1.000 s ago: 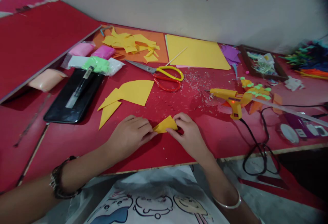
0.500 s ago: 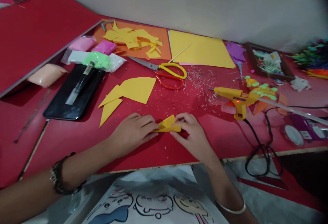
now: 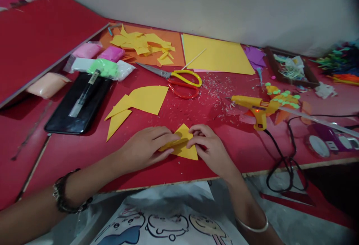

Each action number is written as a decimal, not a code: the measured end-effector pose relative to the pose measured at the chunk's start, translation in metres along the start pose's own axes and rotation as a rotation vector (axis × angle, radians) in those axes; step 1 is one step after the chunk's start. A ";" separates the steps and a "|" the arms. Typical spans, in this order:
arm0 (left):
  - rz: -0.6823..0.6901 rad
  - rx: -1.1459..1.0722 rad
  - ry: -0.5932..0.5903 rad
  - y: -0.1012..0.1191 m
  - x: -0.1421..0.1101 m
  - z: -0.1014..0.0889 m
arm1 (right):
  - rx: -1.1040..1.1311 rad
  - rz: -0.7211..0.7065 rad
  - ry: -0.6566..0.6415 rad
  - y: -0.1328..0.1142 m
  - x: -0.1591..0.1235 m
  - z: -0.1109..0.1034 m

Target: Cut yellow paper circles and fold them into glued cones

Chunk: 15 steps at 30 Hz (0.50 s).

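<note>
A creased piece of yellow paper (image 3: 185,151) lies at the table's front, with a raised fold running across its middle. My left hand (image 3: 148,144) grips its left end between thumb and fingers. On the upper right part of the same piece rest the curled fingers of my right hand (image 3: 209,146); its thumb is partly hidden. Beyond my left hand lie more yellow paper cutouts, a fan-shaped one (image 3: 148,99) and a pointed one (image 3: 119,123). Scissors (image 3: 179,80) with one yellow and one red handle lie behind them.
A glue gun (image 3: 256,106) with a lit red light and a trailing black cord (image 3: 280,155) is at right. At left are a black phone (image 3: 80,106) with a pen on it and clay packets (image 3: 105,67). Yellow sheets (image 3: 218,54) and a tray (image 3: 311,80) sit behind.
The folded yellow paper has opened out, its lower flap now spread toward the table edge. Both hands remain at its two sides, the left slightly further over it.
</note>
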<state>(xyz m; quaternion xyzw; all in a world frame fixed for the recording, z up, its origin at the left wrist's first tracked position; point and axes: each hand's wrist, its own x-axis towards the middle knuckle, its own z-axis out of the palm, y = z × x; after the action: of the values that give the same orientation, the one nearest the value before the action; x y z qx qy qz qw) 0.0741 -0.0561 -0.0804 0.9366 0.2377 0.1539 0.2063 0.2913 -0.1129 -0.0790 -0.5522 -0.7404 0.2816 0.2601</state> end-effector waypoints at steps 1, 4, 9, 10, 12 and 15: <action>0.002 0.006 0.000 0.000 0.002 0.000 | -0.003 -0.014 -0.025 0.000 0.003 -0.002; 0.017 0.059 -0.057 0.000 0.009 -0.001 | -0.002 -0.087 -0.126 0.000 0.012 -0.008; 0.033 0.106 -0.149 -0.006 0.015 0.001 | -0.037 -0.103 -0.153 0.002 0.024 -0.017; 0.019 0.112 -0.146 -0.007 0.014 0.001 | -0.046 -0.086 -0.099 0.001 0.025 -0.019; -0.017 0.116 -0.126 -0.007 0.014 0.002 | -0.062 -0.045 0.070 -0.002 0.023 -0.023; -0.084 0.105 -0.067 -0.005 0.011 0.005 | -0.079 0.013 0.237 -0.014 0.015 -0.025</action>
<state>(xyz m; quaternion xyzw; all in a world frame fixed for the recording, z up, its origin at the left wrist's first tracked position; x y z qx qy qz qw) 0.0834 -0.0479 -0.0846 0.9400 0.2775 0.1011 0.1708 0.2958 -0.0981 -0.0502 -0.5962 -0.7114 0.1869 0.3219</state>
